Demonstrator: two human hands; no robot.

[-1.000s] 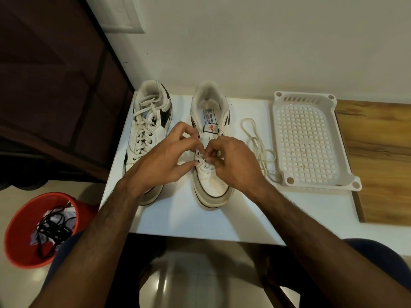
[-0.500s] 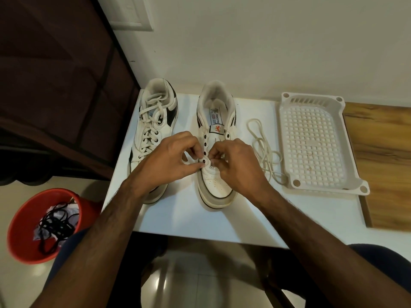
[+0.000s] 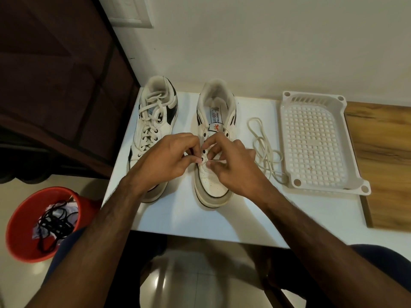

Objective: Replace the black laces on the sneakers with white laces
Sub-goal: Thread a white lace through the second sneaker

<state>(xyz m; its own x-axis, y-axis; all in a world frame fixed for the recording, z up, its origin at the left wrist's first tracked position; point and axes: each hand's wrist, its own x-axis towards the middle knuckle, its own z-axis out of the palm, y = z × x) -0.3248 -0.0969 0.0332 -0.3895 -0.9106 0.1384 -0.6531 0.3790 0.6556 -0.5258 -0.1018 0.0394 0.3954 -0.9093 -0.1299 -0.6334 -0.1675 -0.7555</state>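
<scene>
Left hand (image 3: 165,160): curled over the lowest eyelets of the unlaced white leather sneaker (image 3: 214,147), fingertips pinching at an eyelet; whether lace is between them cannot be told.
Right hand (image 3: 231,165): fingers bent, thumb and forefinger pinching a thin white strand at the same eyelet row.
Unlaced sneaker: toe toward the person, upright on the tabletop, eyelets bare above the hands.
Loose white cord lace (image 3: 264,152): lying in loops on the tabletop between that sneaker and the basket, trailing toward the right hand.
Second white-and-black sneaker (image 3: 153,130): just left of the first, already threaded with white lace.
White perforated plastic basket (image 3: 315,141): at the right end of the white tabletop (image 3: 184,216).
Wooden surface (image 3: 382,165): adjoining the tabletop on the right.
Round red plastic tub (image 3: 20,227): on the pale glossy tile floor at lower left, holding the tangled black laces (image 3: 55,225).
Room: off-white wall behind, dark wooden door at left.
</scene>
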